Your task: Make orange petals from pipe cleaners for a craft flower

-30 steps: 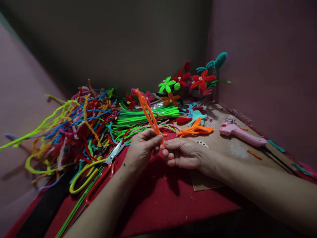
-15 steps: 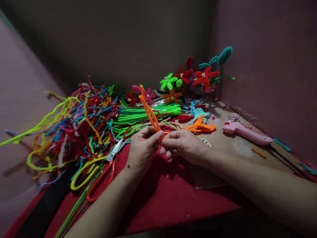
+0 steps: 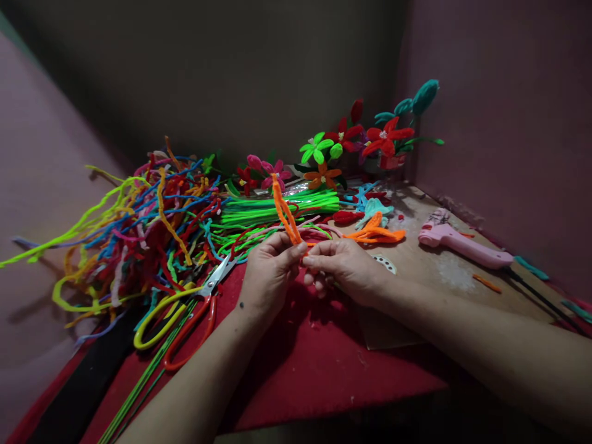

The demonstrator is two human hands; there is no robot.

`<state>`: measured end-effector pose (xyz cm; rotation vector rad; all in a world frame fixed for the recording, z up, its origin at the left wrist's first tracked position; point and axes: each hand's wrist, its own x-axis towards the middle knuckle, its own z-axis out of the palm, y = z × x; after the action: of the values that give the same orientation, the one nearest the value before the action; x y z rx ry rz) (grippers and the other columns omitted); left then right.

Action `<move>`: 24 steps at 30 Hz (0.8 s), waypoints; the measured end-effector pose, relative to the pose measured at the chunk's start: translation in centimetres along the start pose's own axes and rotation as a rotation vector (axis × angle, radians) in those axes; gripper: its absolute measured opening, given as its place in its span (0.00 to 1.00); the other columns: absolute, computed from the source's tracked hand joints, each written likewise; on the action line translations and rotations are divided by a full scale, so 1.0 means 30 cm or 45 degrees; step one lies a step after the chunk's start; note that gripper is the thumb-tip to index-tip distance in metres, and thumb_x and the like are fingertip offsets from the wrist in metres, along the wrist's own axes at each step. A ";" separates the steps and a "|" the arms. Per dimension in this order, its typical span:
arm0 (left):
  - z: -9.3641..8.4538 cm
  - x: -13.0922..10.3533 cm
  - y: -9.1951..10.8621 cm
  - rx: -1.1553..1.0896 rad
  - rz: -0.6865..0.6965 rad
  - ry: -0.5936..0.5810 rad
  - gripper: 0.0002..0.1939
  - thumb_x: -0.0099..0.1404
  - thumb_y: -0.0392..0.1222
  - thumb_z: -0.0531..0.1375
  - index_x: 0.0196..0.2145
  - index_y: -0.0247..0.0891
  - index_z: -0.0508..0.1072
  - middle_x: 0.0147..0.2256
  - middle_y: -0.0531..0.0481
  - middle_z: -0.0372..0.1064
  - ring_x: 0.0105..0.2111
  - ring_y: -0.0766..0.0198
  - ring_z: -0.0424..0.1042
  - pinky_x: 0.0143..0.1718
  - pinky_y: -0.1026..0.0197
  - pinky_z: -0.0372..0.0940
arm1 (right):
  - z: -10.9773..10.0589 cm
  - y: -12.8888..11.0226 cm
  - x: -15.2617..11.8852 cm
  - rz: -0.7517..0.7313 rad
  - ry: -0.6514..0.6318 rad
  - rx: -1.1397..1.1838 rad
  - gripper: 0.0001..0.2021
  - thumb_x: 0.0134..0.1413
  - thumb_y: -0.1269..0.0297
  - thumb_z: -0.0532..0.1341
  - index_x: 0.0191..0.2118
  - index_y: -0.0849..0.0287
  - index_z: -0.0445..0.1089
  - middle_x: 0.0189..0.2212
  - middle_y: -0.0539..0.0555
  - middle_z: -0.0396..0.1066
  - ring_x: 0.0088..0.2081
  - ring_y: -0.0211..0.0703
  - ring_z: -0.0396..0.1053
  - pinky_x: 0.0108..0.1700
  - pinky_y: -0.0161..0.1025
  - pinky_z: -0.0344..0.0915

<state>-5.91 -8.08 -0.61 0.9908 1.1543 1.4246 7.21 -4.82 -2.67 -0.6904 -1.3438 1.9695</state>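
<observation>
Between my hands is an orange pipe cleaner (image 3: 283, 209), bent into a narrow loop that points up and to the left. My left hand (image 3: 272, 265) pinches its lower part between thumb and forefinger. The fingertips of my right hand (image 3: 342, 266) are closed on its bottom end, close beside the left thumb; the end itself is mostly hidden. Just behind the right hand lies an orange pipe-cleaner piece (image 3: 377, 233) of folded loops. Scissors (image 3: 210, 287) with one yellow and one red handle lie open to the left of my left hand.
A tangled heap of coloured pipe cleaners (image 3: 134, 234) fills the left side. Behind my hands is a green bundle (image 3: 282, 208). Finished flowers (image 3: 319, 148) stand at the back. A pink glue gun (image 3: 462, 243) rests on a brown board (image 3: 430, 296) at right. Green stems (image 3: 148, 376) lie front left.
The top of the orange loop has come closer together and tilts a little more upright. Both hands keep their grip at nearly the same place. The whole view has shifted slightly.
</observation>
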 end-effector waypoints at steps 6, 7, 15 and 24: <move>0.019 -0.009 0.002 0.097 -0.023 0.106 0.10 0.49 0.40 0.65 0.25 0.34 0.66 0.18 0.59 0.58 0.15 0.77 0.55 0.17 0.72 0.51 | 0.015 0.006 -0.004 -0.066 0.132 -0.099 0.09 0.45 0.65 0.61 0.21 0.62 0.62 0.15 0.47 0.67 0.14 0.30 0.60 0.18 0.29 0.57; 0.018 -0.008 0.002 0.079 -0.039 0.120 0.11 0.49 0.40 0.65 0.26 0.34 0.66 0.18 0.58 0.58 0.15 0.77 0.55 0.17 0.72 0.51 | 0.020 0.003 -0.008 -0.083 0.147 -0.134 0.09 0.45 0.66 0.60 0.21 0.62 0.62 0.15 0.47 0.66 0.14 0.29 0.60 0.18 0.29 0.57; 0.002 -0.001 -0.008 0.040 -0.036 0.027 0.10 0.49 0.40 0.65 0.25 0.33 0.67 0.19 0.56 0.60 0.17 0.75 0.59 0.18 0.71 0.53 | 0.005 -0.003 -0.011 -0.150 0.037 -0.121 0.08 0.46 0.65 0.61 0.22 0.63 0.66 0.18 0.48 0.66 0.19 0.31 0.61 0.24 0.32 0.58; -0.001 0.006 -0.017 0.056 -0.182 -0.154 0.11 0.52 0.44 0.64 0.30 0.34 0.72 0.18 0.56 0.62 0.12 0.78 0.55 0.13 0.72 0.48 | -0.008 -0.009 0.012 -0.234 0.298 0.172 0.07 0.38 0.66 0.66 0.25 0.64 0.70 0.19 0.48 0.64 0.19 0.29 0.56 0.22 0.31 0.54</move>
<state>-5.86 -7.88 -1.11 0.9909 1.1477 1.2149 7.21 -4.35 -2.50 -0.6834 -1.0836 1.7557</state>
